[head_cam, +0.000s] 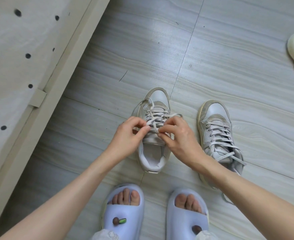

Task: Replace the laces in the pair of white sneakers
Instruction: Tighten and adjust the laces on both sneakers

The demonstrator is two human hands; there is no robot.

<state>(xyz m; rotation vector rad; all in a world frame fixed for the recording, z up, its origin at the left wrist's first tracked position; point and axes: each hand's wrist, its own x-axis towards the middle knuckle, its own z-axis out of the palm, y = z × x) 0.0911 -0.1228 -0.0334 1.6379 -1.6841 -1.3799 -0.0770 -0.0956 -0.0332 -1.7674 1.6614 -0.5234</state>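
Left sneaker [153, 129] on floor [229, 49], toe away, old lace [157, 116] loosened at top eyelets. Risk: ends crossing and snagging if tugged together. Left hand [130, 134] and right hand [179, 135] each pinching a lace strand over tongue, forearms converging. Second sneaker [217, 134] alongside, fully laced.

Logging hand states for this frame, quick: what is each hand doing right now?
Left hand: pinching the lace of the left sneaker.
Right hand: pinching the same lace near the tongue.
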